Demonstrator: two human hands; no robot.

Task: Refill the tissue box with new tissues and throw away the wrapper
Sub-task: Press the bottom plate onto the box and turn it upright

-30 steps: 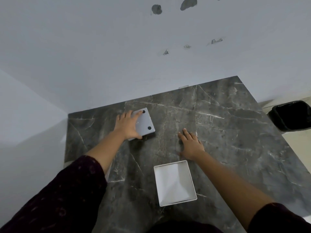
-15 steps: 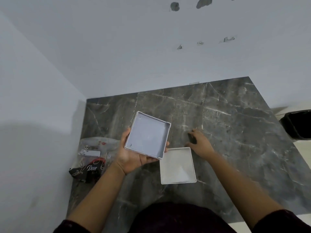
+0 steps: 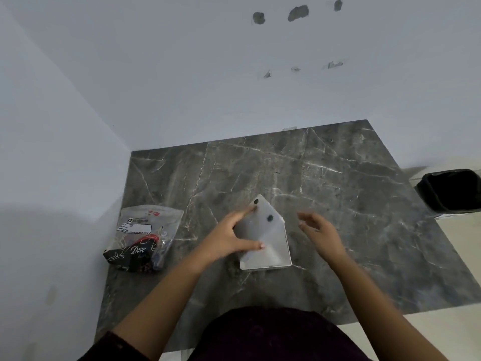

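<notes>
My left hand (image 3: 229,237) grips the grey bottom panel of the tissue box (image 3: 260,222), underside up with two black feet showing, turned at an angle over the white box shell (image 3: 276,259) on the dark marble table (image 3: 338,204). My right hand (image 3: 321,234) hovers just right of the box with fingers spread and holds nothing. A wrapped pack of tissues (image 3: 141,241), clear plastic with black and red print, lies at the table's left edge next to the wall.
A black-lined waste bin (image 3: 451,190) stands on the floor beyond the table's right edge. White walls close off the back and left sides. The table's front edge is at my body.
My left hand flipped the grey panel over and brought it down onto the white shell. My right hand lifted off the table and moved toward the box.
</notes>
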